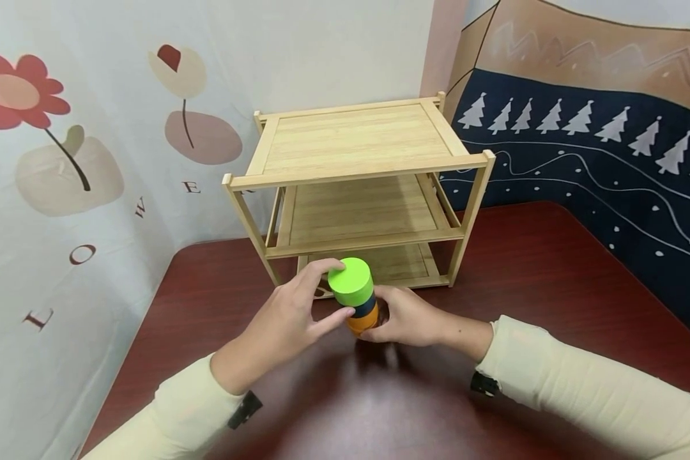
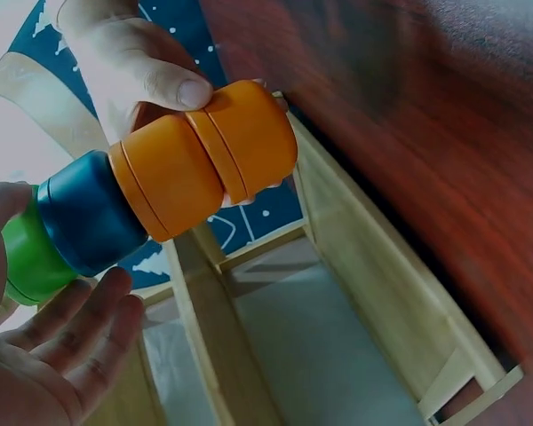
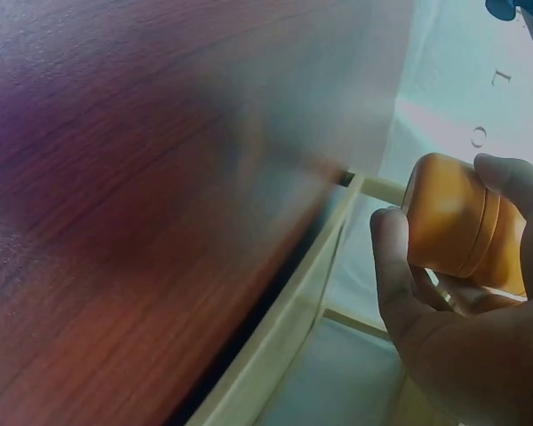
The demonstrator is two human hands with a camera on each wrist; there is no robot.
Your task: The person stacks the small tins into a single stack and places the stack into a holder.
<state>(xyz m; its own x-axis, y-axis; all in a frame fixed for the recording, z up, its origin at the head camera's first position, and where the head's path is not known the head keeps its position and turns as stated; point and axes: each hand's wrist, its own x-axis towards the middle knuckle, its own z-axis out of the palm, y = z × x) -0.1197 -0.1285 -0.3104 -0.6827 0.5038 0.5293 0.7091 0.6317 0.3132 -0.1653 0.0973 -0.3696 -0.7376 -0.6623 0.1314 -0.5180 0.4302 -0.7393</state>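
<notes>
A stack of round, jar-like pieces is held up in front of the rack, the lime green piece (image 1: 351, 281) on top, a dark blue piece (image 2: 91, 213) under it and the orange section (image 2: 204, 151) lowest. The orange section has seams around it. My left hand (image 1: 290, 316) holds the green end between thumb and index finger, its other fingers spread alongside in the left wrist view. Lower down, my right hand (image 1: 408, 316) grips the orange section from the right, thumb on the near side. In the right wrist view its fingers curl round the orange section (image 3: 453, 217).
Just behind the hands stands a three-tier wooden rack (image 1: 356, 167) on a dark red-brown table (image 1: 207, 300). A printed flower cloth (image 1: 109, 166) hangs at the left and back, with a dark blue tree-patterned cloth (image 1: 552, 153) at the right.
</notes>
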